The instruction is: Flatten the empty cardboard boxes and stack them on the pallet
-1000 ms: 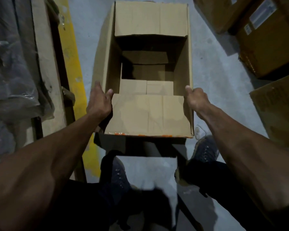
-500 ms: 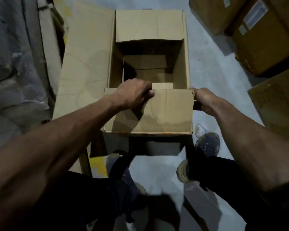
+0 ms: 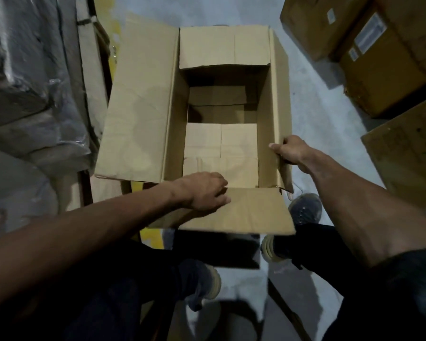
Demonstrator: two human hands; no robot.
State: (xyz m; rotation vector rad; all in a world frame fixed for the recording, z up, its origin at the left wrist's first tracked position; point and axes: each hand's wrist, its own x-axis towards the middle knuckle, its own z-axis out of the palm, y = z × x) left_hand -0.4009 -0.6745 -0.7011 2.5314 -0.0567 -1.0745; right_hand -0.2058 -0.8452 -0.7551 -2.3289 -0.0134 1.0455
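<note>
Open box [image 3: 221,114] on the floor between my feet. Left hand [image 3: 202,193] flat on near flap [image 3: 244,212], fingers relaxed; right hand [image 3: 287,151] pinching right wall. Light, stiff, creased board: grip edges, likely fold along seams

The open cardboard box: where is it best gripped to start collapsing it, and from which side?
Probably the open cardboard box by its two long walls' top rims, from above: the right hand already pinches one, and the folded-out left flap leaves the other exposed.
</note>
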